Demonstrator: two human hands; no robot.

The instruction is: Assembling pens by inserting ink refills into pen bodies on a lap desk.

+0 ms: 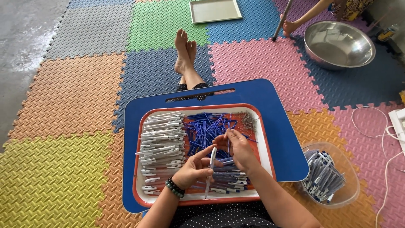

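1. Left hand (192,169), head view: fingers curled around a white pen barrel (211,171) held nearly upright over the near middle of the tray, index finger stretched toward the barrel's top; a dark bead bracelet (174,188) sits on the wrist.
2. Right hand (236,147): fingertips pinched together on a thin blue refill (228,141), just right of the barrel's top and above the refill heap.
3. Tray (265,143): white with a red rim, resting on a blue lap desk (278,126) across the person's legs.
4. Tray contents: white pen barrels (162,139) stacked in a column on the left; loose blue refills (206,126) heaped in the far middle; a small pile of metal springs (247,120) in the far right corner; more pens (230,179) lying beneath the hands.
5. Clear plastic bowl (346,190), right of the desk on the foam mat, holding finished pens.
6. Far right: a large steel bowl (337,44), with another person's foot (289,27) beside it.
7. Far centre: a pale empty tray (215,10) on the mat.
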